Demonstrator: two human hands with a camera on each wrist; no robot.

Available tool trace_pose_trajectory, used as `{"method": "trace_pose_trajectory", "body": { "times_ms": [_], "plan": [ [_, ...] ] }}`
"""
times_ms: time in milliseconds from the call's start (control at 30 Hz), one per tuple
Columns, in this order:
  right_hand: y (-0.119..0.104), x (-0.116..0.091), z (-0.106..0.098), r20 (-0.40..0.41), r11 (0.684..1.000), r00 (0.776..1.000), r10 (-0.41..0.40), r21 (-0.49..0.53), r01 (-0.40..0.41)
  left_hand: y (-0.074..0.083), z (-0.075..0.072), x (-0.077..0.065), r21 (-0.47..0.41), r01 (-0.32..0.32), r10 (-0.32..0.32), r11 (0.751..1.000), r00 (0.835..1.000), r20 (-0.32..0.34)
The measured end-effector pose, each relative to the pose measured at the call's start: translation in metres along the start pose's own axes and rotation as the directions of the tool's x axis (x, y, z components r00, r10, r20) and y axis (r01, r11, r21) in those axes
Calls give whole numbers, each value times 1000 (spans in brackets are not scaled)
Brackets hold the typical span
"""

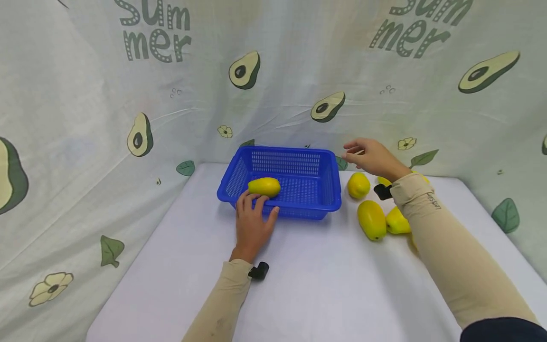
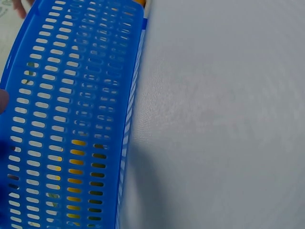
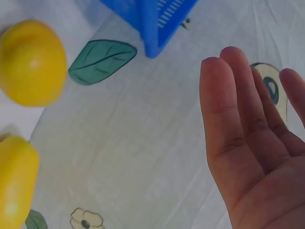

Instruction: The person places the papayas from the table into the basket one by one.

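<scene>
A blue plastic basket stands at the back of the white table, an oblong yellow mango-like fruit lying inside at its near left. My left hand grips the basket's near rim, fingers over it beside that fruit and thumb on the outer side. In the left wrist view the perforated basket wall fills the left part, and yellow shows through its slots. My right hand hovers right of the basket, above a rounder yellow fruit. Its fingers are loosely extended with nothing in them, as the right hand shows in its wrist view.
Right of the basket lie an oblong yellow fruit, another yellow fruit and more, partly hidden by the right forearm. A cloth printed with avocados and leaves hangs behind and beside the white table.
</scene>
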State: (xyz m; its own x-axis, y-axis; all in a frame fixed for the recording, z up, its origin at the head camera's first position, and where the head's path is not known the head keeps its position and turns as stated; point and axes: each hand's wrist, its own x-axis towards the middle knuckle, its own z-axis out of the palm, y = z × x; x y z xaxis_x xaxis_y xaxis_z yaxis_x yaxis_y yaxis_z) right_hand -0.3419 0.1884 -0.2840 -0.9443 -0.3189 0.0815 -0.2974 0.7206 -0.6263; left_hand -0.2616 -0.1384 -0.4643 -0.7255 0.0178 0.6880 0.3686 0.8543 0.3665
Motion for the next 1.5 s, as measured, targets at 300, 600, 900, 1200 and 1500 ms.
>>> {"method": "trace_pose_trajectory", "body": {
  "times_ms": [300, 600, 900, 1200, 1500],
  "plan": [
    [29, -27, -4, -14, 999, 999, 46, -26, -46, 2, 0, 1, -21, 19, -19, 1000, 1000, 6],
    [50, -54, -1, -7, 992, 994, 107, -64, -108, 1, -3, 0, -43, 47, -46, 998, 998, 34],
    [61, -79, 1, -29, 993, 994, 102, -50, -103, -2, -6, 1, -24, 55, -54, 998, 997, 54],
    [73, -92, 9, 4, 989, 989, 145, -45, -144, 1, -1, 0, -31, 43, -41, 999, 998, 45],
    [81, -104, 13, -36, 989, 989, 141, -29, -142, 5, -2, -1, -20, 54, -53, 998, 997, 49]
  ]
}}
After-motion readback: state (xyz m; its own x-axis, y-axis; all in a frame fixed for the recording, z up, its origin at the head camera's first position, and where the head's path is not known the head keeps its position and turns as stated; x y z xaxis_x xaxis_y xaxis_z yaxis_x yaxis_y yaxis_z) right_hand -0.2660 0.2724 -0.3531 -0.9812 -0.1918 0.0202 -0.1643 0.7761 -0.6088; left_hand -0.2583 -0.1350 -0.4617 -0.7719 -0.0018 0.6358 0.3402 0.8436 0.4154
